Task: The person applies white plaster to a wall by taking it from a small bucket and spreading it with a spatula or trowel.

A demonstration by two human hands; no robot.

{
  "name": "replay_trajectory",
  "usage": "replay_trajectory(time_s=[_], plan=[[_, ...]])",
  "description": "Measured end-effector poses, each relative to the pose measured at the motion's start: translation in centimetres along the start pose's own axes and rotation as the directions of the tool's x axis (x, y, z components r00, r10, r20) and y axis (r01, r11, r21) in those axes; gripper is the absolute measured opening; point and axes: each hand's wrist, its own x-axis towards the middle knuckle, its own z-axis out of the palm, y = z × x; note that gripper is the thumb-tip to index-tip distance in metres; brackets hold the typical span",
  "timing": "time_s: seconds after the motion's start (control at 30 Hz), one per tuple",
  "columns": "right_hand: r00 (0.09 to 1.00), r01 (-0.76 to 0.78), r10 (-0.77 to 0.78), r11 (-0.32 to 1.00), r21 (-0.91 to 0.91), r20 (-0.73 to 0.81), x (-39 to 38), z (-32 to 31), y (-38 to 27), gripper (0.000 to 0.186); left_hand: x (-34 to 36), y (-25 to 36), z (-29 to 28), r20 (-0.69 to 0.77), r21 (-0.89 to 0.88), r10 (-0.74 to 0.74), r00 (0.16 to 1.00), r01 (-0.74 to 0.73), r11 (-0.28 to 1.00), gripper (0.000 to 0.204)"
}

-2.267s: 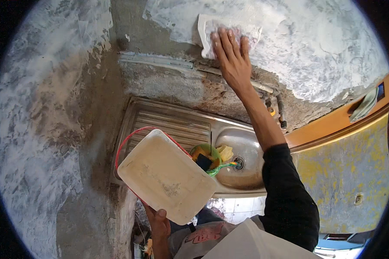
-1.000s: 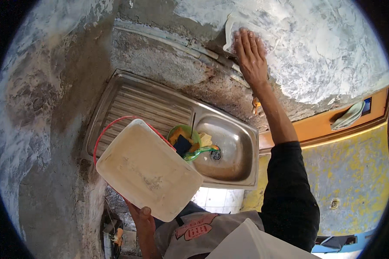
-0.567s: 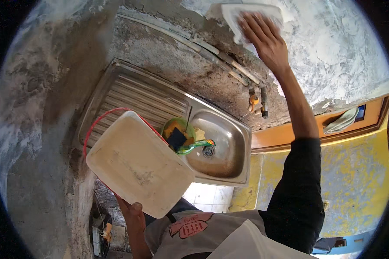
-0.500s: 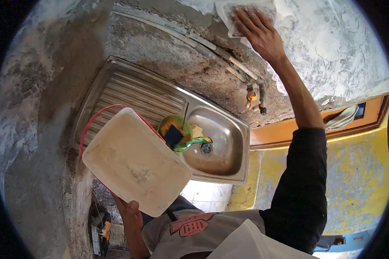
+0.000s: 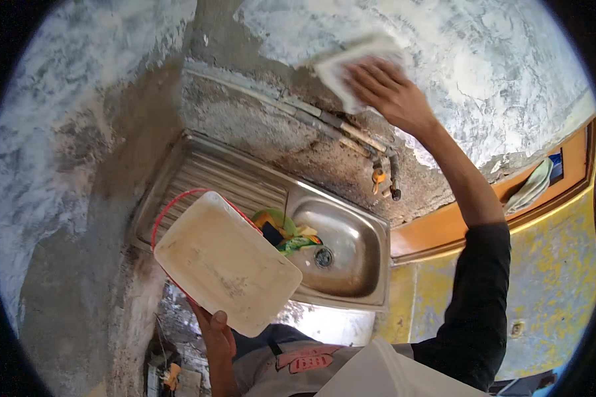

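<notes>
My left hand (image 5: 217,331) grips the near edge of a rectangular tub (image 5: 225,261), its thumb over the rim. Red trim and a thin red handle run round the tub's outside; its inside is pale beige with darker smudges at the middle. Up on the wall, my right hand (image 5: 387,92) lies with fingers extended over a white square cloth or pad (image 5: 347,83), holding it against the surface. Motion smears the fingers and pad a little. Beneath them the wall (image 5: 470,59) has patchy white coating over grey.
A steel sink (image 5: 341,264) with a ribbed drainboard (image 5: 208,178) stands below the wall. A green bowl (image 5: 265,216) and a green packet (image 5: 298,245) sit near the basin. Pipes (image 5: 298,109) lead to an orange-handled tap (image 5: 378,177). A cloth (image 5: 531,188) hangs over an orange frame (image 5: 430,235).
My right hand and the white pad have come down the wall and slightly left. The tub, in my left hand, appears a little lower and further right; the whole view has shifted too.
</notes>
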Motion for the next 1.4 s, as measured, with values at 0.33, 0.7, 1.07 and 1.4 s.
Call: replay_trajectory(time_s=[0.33,0.7,1.07,1.4], plan=[[0.914,0.098,-0.063,0.993,-0.068,0.400,0.5,1.9,-3.4,0.057,-0.9,1.9,-1.1,0.013,0.108,0.044,0.999,-0.045,0.993,0.126],[0.925,-0.013,-0.043,0.990,-0.143,-0.379,18.1,-6.5,14.1,0.038,1.8,3.8,-0.9,0.036,0.057,0.016,0.999,-0.018,0.998,0.122],[0.960,0.064,0.008,0.967,-0.248,0.280,7.4,1.9,6.8,0.071,0.3,2.2,-1.5,-0.020,0.053,0.017,1.000,-0.016,0.998,0.125],[0.770,-0.597,0.445,0.756,0.270,0.457,-28.6,-6.0,-3.7,0.045,-4.4,1.2,3.4,0.074,0.004,0.153,0.985,-0.154,0.988,0.116]])
